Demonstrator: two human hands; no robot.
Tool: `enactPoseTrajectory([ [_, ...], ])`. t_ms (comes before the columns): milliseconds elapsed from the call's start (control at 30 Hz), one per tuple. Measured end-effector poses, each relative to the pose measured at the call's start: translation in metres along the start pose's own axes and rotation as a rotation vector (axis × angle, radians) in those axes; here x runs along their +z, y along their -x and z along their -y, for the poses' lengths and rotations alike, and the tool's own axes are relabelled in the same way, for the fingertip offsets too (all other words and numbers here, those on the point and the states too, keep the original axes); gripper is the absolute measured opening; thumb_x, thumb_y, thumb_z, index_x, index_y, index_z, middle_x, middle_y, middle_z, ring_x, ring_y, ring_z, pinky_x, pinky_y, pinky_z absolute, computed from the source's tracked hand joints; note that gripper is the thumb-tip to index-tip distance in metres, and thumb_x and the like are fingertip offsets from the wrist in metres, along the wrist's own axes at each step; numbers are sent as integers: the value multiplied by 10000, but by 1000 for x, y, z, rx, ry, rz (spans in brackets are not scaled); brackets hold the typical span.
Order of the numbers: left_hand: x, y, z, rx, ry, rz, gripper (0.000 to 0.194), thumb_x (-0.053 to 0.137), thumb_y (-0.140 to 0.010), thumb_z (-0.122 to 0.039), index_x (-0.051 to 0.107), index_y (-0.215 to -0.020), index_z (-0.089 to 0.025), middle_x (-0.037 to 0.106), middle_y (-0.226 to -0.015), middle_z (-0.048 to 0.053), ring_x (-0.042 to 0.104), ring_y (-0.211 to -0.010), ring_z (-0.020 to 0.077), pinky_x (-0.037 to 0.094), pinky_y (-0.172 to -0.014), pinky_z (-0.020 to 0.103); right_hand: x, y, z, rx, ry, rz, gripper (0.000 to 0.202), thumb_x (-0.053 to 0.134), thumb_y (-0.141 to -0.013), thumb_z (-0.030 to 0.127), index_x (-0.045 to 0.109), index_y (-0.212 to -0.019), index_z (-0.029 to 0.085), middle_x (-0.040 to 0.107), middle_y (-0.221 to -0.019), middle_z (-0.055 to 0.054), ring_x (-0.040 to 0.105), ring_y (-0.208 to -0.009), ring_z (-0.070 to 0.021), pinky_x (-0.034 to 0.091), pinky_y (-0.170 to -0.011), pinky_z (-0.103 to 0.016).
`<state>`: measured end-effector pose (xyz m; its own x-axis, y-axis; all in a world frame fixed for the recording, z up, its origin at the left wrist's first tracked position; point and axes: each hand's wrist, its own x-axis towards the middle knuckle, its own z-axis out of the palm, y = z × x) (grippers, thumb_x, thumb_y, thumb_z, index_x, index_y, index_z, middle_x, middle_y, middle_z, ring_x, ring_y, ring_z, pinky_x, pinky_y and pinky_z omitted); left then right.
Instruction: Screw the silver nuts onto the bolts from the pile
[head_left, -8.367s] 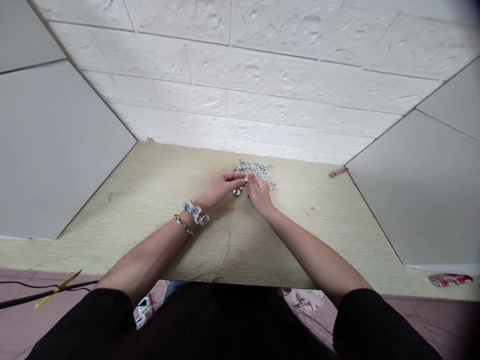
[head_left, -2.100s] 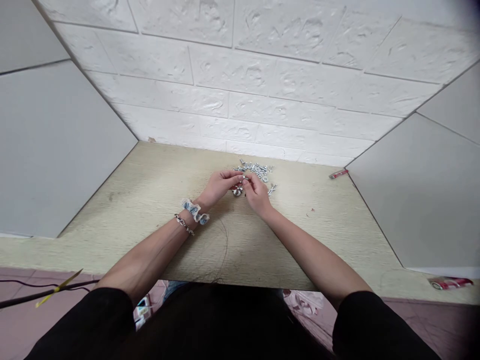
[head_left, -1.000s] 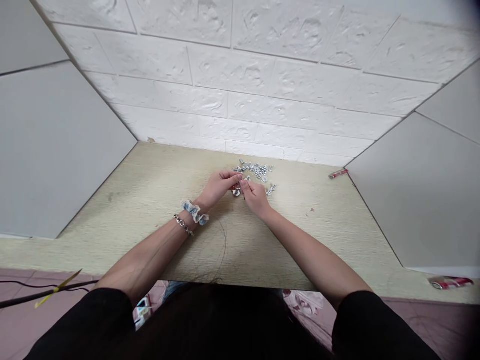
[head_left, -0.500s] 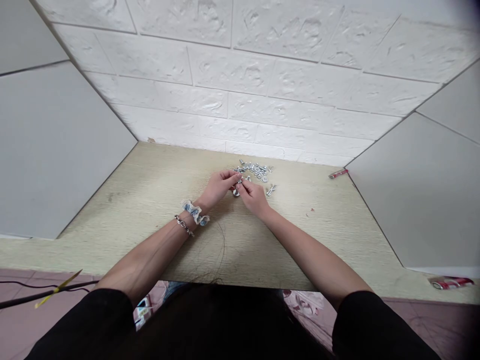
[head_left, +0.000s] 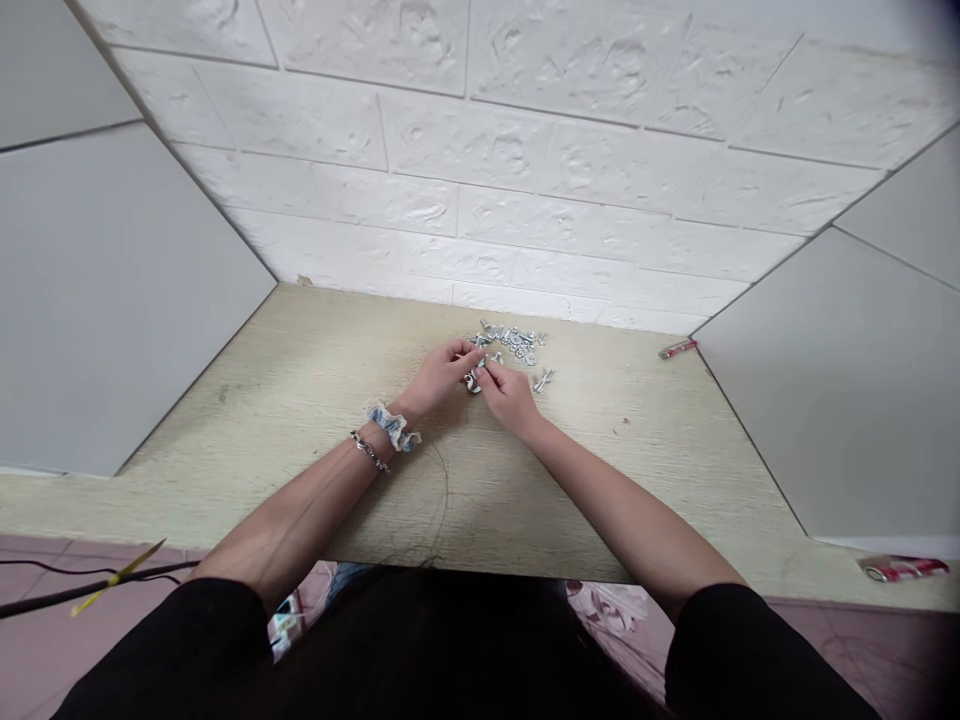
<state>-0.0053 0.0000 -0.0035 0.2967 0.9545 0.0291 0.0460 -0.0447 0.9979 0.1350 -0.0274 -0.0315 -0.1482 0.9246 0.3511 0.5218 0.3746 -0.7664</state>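
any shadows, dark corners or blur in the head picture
Head view: soft shadow on the table between the forearms; head view: upper-right and lower-right corners darkened; head view: red object at lower right looks blurry; head view: metal part between left hand and right hand unclear.

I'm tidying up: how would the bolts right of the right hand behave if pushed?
The bolts look like shiny metal, so probably stiff and fairly heavy for their size. Slim and lying on their sides, they may roll.

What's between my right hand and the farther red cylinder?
In the head view, silver metal bolts beside your right hand, then pale grained tabletop up to the cylinder.
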Motion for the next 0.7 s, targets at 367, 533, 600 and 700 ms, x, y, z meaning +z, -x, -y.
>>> enactPoseTrajectory([
  [367,-1,0,3,2,-33,31,323,642,-728,-464,588,-700,-147,526,-619,-25,470,-577,86,389,-584,235,0,0,0,12,2,18,333,425,-869,399,420,-588,221,508,-544,19,449,-545,-134,313,-548,-270],
  [533,0,0,0,-52,0,19,316,667,-709,-446,585,-675,-143,548,-625,-13,485,-578,88,403,-593,242,0,0,0,31,-2,32,335,423,-858,411,443,-586,217,514,-548,16,451,-545,-132,307,-554,-269],
  [600,0,0,-1,-63,0,19,322,675,-701,-448,588,-662,-140,556,-623,-9,491,-579,89,410,-598,244,0,0,0,30,-4,30,334,422,-857,411,447,-587,216,523,-557,13,457,-551,-134,310,-559,-270],
  [700,-1,0,-1,-66,-4,13,326,683,-696,-447,594,-656,-136,561,-616,-6,492,-573,87,409,-593,243,0,0,0,24,-4,28,331,424,-856,407,454,-588,215,530,-563,10,462,-556,-135,314,-567,-273],
])
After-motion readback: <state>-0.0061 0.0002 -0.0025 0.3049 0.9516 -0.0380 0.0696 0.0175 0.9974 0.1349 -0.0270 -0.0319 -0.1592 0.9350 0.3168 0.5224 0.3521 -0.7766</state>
